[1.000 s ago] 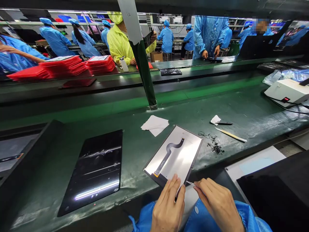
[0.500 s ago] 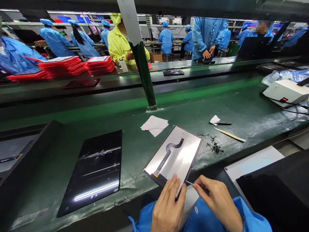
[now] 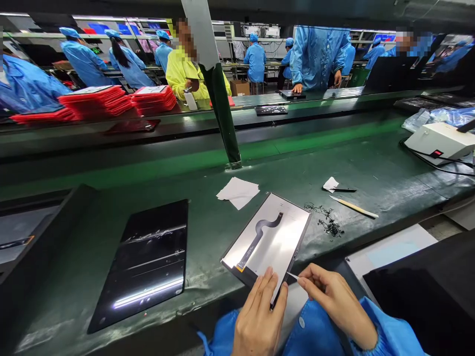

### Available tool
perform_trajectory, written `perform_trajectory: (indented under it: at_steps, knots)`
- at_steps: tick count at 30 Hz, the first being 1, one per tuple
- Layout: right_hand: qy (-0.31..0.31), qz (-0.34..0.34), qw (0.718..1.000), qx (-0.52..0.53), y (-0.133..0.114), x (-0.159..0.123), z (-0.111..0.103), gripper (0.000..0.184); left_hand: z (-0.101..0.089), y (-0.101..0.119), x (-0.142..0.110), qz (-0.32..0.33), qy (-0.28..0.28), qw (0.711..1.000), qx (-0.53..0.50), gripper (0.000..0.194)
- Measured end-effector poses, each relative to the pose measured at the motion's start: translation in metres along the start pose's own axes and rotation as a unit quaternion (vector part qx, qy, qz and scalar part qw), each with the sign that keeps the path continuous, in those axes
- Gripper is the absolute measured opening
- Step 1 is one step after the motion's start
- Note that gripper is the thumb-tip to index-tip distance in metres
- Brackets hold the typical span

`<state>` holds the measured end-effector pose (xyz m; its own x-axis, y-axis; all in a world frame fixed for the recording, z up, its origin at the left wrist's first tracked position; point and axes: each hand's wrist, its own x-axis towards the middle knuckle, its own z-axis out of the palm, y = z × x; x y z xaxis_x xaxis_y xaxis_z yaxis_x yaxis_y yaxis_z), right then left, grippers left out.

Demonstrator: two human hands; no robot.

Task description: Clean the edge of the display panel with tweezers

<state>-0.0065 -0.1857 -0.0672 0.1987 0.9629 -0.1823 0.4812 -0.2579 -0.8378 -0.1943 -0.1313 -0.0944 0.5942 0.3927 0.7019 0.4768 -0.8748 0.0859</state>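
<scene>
Black walls of a tray (image 3: 76, 207) stand at the far left, and inside it I see a greyish panel (image 3: 22, 225) with an orange-edged ribbon (image 3: 17, 244). To the right of this tray, a glossy black glass panel (image 3: 148, 267) lies flat on the green surface (image 3: 208, 217), and a bright stripe of light reflects on it. Next, I find some white paper sheets (image 3: 239, 192), stacked unevenly. Just below them, the display panel (image 3: 276, 247) lies slantwise with its silvery side upward, its near corner reaching past the edge of the surface; a dark, curved flex cable (image 3: 255, 241) runs across it. On that near corner I have my left hand (image 3: 260, 314) laid, with the fingers stretched out, not closed. My right hand (image 3: 336, 299) pinches a thin pointed tool (image 3: 293, 276) between thumb and forefinger, and its tip meets the right edge of the display panel. Near this edge, thin black shreds (image 3: 331, 227) are scattered. Beyond them I observe a crumpled white tissue (image 3: 330, 184) with a black tool (image 3: 346, 190) against it, and then a craft knife (image 3: 354, 206) with yellowish handle. At the far right stands a white boxy device (image 3: 438, 137).
</scene>
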Motion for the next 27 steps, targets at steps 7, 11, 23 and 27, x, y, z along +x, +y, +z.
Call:
perform_trajectory:
  at_steps: [7,11,23,27]
  knots:
    - [0.129,-0.215,0.953,-0.172,0.002,-0.014,0.008,0.031,0.0,0.0,0.0,0.002,0.001,1.0,0.003,0.03]
    - [0.144,-0.242,0.94,-0.194,0.0,-0.013,0.011,0.03,0.0,0.0,-0.001,0.003,0.0,1.0,0.003,0.029]
    - [0.181,-0.271,0.91,-0.256,-0.006,-0.012,0.011,0.035,0.0,0.0,0.001,0.003,0.0,1.0,0.004,0.029]
    - [0.204,-0.299,0.879,-0.311,-0.01,-0.01,0.011,0.038,0.0,0.0,0.0,0.004,0.001,1.0,0.004,0.03]
